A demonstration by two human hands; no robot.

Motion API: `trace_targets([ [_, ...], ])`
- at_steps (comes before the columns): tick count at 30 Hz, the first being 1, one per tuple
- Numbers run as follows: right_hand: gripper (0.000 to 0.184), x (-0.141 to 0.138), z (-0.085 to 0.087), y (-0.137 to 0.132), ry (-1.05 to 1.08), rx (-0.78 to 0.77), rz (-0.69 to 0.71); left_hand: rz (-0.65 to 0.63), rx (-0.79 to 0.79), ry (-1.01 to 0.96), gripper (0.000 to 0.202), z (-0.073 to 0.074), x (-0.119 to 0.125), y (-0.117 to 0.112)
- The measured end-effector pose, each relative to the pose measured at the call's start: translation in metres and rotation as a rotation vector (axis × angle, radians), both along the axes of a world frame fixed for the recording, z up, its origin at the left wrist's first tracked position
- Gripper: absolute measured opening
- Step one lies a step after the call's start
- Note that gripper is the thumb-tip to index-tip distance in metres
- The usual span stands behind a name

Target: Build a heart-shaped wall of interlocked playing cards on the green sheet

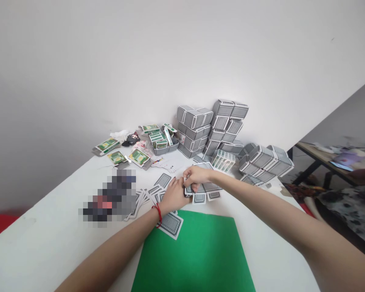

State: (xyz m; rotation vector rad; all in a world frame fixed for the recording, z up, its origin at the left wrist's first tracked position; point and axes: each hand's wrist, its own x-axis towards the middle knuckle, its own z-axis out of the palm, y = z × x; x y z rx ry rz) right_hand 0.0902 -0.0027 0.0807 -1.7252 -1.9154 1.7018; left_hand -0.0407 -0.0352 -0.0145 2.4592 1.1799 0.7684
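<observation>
My left hand [175,194], a red string bracelet [158,214] at its wrist, is bent round the left edge of a grey-backed playing card [189,190]; its fingertips are partly hidden. Against the same card my right hand [197,177] presses with curled fingers, thumb pointing down. Larger grey-patterned pieces [211,187] lie beneath and beside the right hand. Just in front are two small face-down cards [199,198]. Loose playing cards [153,190] are spread left of my left hand, and another face-down card [171,225] rests partly under that wrist on a green sheet [197,251].
Along the wall stand tall stacks of grey card-covered blocks [194,129], with a lower block pile [266,162] at the right. Green-and-white card boxes [140,157] and an open box of packs [162,140] lie at the back left. A pixelated patch [109,200] covers something on the white table [54,239].
</observation>
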Motion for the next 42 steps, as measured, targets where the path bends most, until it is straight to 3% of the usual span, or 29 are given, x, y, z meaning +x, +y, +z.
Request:
trace_targets([
  [7,0.012,0.005,-0.011,-0.004,0.155,0.094,-0.036,0.006,-0.025,0.019,0.049,0.000,0.000,0.001],
  [19,0.013,0.008,-0.017,-0.012,0.294,0.096,-0.163,0.009,-0.064,0.004,0.039,0.004,-0.001,-0.001],
  [29,0.014,0.010,-0.030,-0.010,0.351,0.144,-0.221,-0.018,-0.092,0.014,0.047,-0.002,-0.001,0.004],
  [42,0.021,0.010,-0.010,-0.010,0.149,0.000,-0.129,-0.036,-0.078,0.022,0.056,-0.003,0.000,0.004],
])
